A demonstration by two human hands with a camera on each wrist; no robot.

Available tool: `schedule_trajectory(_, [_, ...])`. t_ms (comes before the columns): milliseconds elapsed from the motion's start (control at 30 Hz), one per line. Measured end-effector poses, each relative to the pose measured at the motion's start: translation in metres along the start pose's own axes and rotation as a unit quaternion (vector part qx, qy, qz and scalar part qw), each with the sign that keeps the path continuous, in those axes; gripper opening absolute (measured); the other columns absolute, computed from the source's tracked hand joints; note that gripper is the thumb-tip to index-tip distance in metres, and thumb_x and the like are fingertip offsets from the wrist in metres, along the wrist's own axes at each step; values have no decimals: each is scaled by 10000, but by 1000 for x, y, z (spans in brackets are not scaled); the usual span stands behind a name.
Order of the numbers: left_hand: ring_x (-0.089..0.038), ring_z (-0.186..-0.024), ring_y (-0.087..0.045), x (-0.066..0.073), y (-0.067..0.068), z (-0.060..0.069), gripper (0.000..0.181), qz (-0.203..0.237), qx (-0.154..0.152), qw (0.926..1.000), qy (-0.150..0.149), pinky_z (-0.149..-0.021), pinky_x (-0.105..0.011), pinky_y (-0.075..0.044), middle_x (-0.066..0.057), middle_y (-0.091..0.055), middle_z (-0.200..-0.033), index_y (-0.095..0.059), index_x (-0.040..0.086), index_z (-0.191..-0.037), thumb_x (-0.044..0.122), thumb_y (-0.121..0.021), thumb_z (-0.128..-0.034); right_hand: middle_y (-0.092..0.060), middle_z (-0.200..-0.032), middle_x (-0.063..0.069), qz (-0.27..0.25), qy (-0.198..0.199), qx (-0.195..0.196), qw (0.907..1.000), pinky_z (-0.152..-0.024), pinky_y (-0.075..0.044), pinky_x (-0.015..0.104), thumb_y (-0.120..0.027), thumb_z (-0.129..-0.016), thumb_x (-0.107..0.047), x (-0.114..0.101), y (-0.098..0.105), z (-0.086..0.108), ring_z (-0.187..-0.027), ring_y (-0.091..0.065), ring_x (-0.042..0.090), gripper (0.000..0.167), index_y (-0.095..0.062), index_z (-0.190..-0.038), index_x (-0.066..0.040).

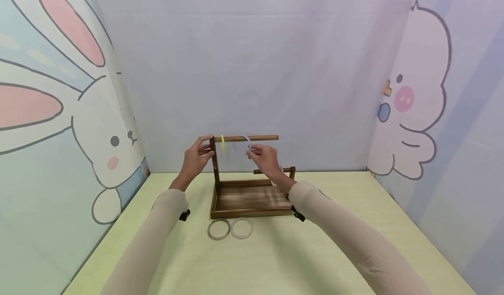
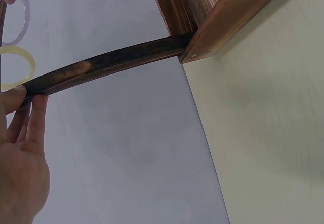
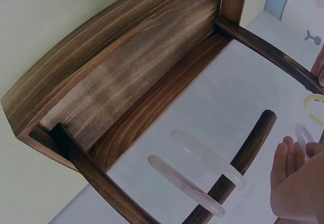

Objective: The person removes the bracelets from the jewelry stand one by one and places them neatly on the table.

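My left hand [image 1: 195, 158] grips the top of the upright post [image 2: 111, 61] of a wooden display rack [image 1: 252, 214], thumb and fingers on either side. A yellow bangle [image 1: 223, 145] hangs on the rack's upper rod [image 1: 265, 138], close to that post. Farther right, a lavender bangle [image 1: 247, 139] loops over the same rod, and my right hand [image 1: 264, 158] pinches its lower part. Two pale translucent bangles [image 3: 187, 186] hang on the shorter lower rod [image 3: 258, 135], seen in the right wrist view; my right forearm partly covers them in the head view.
On the table in front of the rack lie a greyish bangle [image 1: 218, 238] and a whitish bangle [image 1: 242, 237], side by side. The rack's base is a shallow wooden tray with raised edges. A pale curtain [image 1: 252, 76] stands behind, with cartoon-printed walls at both sides.
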State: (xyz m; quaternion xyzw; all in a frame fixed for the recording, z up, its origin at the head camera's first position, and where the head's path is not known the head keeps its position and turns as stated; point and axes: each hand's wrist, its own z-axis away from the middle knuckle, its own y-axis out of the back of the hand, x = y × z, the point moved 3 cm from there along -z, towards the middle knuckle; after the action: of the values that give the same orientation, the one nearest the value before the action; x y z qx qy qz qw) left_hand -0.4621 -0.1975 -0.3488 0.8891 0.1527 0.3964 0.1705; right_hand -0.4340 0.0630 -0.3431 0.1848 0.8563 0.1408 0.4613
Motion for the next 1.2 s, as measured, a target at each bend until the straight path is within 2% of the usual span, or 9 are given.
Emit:
schedule_trajectory(267, [-400,-1174,-688,2,5,2,582,2,2,10000,65,-959,-505,-587,-261,-679,-1280,-563,204,-1483,-38,-697,-970,-778,-1062,172,-173,-93,-85,9998,-793,-645,322,-710,-1001,-90,3,3,1,-923,-782,243,276,-727,-1256,13])
schedule_trajectory(900, [-393,-1162,-696,5,2,2,589,-1,16,10000,-37,-957,-499,-588,-262,-687,-1266,-564,200,-1483,-45,-700,-965,-771,-1085,185,181,115,-131,9997,-762,-650,372,-692,-1017,-106,10,27,6,-920,-779,273,300,-706,-1284,28])
schedule_trajectory(1200, [-402,-1163,-693,4,1,2,577,43,0,10000,-15,-959,-504,-585,-270,-685,-1265,-561,155,-1484,-47,-703,-963,-772,-1081,184,339,116,-125,9993,-758,-650,366,-696,-1014,-107,11,36,8,-903,-781,268,308,-702,-1288,34])
